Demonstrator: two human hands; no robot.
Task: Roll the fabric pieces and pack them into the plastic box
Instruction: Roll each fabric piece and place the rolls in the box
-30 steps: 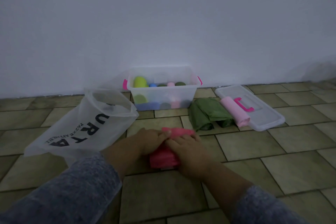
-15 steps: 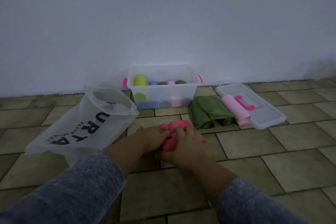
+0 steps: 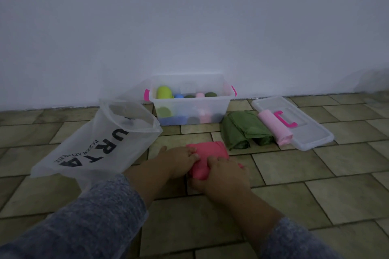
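Your left hand (image 3: 181, 159) and right hand (image 3: 223, 174) both clutch the pink fabric (image 3: 207, 159) on the tiled floor (image 3: 294, 195). More cloth now shows beyond your fingers than before, short of the plastic box (image 3: 190, 101).

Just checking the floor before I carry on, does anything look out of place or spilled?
Nothing spilled. Only oddity: the pale pink roll lies partly on the box lid, beside the green rolls, so the lid can't close the plastic box yet.
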